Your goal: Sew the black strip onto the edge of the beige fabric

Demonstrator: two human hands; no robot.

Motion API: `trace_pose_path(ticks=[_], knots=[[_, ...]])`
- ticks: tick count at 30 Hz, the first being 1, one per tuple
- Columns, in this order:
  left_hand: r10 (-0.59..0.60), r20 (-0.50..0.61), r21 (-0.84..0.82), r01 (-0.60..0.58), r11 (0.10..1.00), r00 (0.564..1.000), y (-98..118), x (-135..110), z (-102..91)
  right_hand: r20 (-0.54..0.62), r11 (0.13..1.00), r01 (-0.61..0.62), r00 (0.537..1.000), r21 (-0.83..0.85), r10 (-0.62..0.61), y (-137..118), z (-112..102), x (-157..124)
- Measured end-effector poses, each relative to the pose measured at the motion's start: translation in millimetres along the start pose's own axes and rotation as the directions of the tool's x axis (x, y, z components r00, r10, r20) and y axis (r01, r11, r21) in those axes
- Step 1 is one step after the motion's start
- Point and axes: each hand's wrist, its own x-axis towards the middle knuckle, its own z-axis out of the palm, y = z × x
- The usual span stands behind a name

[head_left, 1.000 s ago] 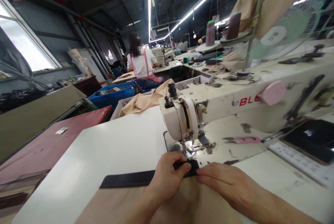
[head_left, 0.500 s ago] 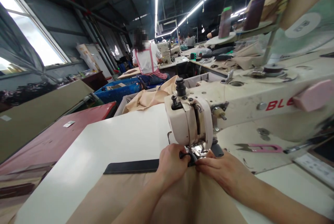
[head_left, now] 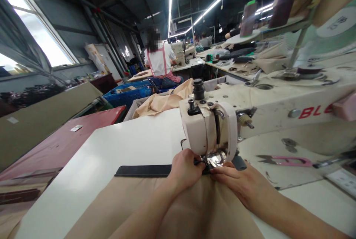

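Observation:
At the presser foot (head_left: 216,160) of a white sewing machine (head_left: 196,129), my left hand (head_left: 185,168) is closed, its fingertips pinching a black strip (head_left: 143,171). This strip runs leftward along the top edge of a beige fabric panel (head_left: 139,202), and a line of stitching shows on it. My right hand (head_left: 239,179) lies on the panel just right of the foot, fingers stretched out and pressing the cloth near the strip's end. Both forearms rest over the panel. The needle point and the strip's right end are hidden behind my fingers and the foot.
Pink-handled thread snips (head_left: 289,160) lie on the machine bed at right. Thread cones (head_left: 248,18) stand above the arm. Beyond the white table (head_left: 133,135) are beige cloth (head_left: 161,103), a blue basket (head_left: 128,92) and a seated person (head_left: 161,61). A red-topped table (head_left: 72,135) stands left.
The view has turned slightly left, so the machine and snips appear farther right. Both hands stay at the presser foot. Less of the black piece shows beside my left fingertips.

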Motion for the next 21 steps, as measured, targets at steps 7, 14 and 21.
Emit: trace_pose_path(ticks=[7,14,21], knots=[[0.046,-0.031,0.053,-0.045,0.998,0.998,4.7,1.0,-3.8,-0.032,0.996,0.009,0.999,0.084,-0.007,-1.3,2.7,-0.6],[0.427,-0.21,0.421,-0.313,0.851,0.879,-21.9,-76.4,-1.9,0.012,0.976,-0.148,0.989,0.158,0.148,-2.7,1.1,-4.4],[0.207,0.041,0.522,-0.197,0.83,0.978,-73.0,-96.3,-19.4,0.594,0.088,-0.718,0.632,0.69,0.498,-48.5,-14.1,-34.3]])
